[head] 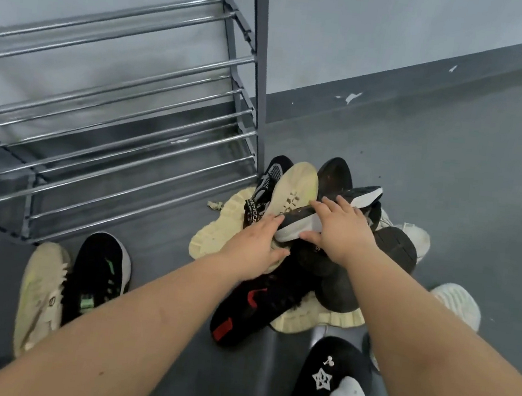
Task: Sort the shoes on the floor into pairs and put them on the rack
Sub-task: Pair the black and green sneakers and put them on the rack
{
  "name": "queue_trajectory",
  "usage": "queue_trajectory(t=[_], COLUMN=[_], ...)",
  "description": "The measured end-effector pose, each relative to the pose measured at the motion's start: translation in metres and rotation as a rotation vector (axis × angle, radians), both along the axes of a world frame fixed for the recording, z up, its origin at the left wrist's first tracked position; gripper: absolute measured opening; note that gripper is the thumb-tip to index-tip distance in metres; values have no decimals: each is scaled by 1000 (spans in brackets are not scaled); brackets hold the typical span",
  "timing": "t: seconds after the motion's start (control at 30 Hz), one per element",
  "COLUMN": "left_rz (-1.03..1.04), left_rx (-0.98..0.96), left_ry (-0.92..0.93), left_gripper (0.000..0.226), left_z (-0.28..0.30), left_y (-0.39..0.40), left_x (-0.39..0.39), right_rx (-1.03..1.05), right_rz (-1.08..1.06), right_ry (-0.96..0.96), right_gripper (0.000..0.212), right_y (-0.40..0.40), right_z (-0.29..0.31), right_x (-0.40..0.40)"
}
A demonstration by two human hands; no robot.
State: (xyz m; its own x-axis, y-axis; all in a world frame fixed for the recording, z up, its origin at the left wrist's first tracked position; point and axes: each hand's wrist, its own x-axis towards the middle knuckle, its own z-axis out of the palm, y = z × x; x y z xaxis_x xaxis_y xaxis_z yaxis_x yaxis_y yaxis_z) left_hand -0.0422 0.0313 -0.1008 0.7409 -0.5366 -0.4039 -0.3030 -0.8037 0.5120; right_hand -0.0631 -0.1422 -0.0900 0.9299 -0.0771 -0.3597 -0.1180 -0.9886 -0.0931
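We see the right hand (342, 231) with fingers curled round a black shoe with a white sole (333, 211) on top of the pile (296, 250) on the floor beside the rack (114, 135); the left hand (255, 246), fingers straight, touches its heel end

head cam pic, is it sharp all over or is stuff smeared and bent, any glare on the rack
Head view: the rack bars look smeared with motion blur, and bright streaks of glare run along the chrome. Wide-angle distortion bows the bars and stretches both forearms toward the bottom edge. Light is soft and even, with faint shadows. The right hand on the black white-soled shoe and the left hand look fairly sharp.
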Motion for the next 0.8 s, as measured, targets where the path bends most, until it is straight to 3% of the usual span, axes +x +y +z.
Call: queue_trajectory(t=[0.27, 0.5, 0.8], left_rz=[218, 225, 200], left_rx=[-89, -134, -84], left_ry=[15, -110, -242], left_gripper=[62, 49, 48], left_z=[-19, -10, 46], left_y=[-13, -4, 98], left_x=[10, 16, 18], right_rx=[30, -11, 67], right_rz=[64, 117, 260], right_ry=[-70, -128, -243], right_gripper=[68, 67, 61], right_y=[-6, 3, 88], right_z=[-6, 2, 50], right_x=[11, 19, 29])
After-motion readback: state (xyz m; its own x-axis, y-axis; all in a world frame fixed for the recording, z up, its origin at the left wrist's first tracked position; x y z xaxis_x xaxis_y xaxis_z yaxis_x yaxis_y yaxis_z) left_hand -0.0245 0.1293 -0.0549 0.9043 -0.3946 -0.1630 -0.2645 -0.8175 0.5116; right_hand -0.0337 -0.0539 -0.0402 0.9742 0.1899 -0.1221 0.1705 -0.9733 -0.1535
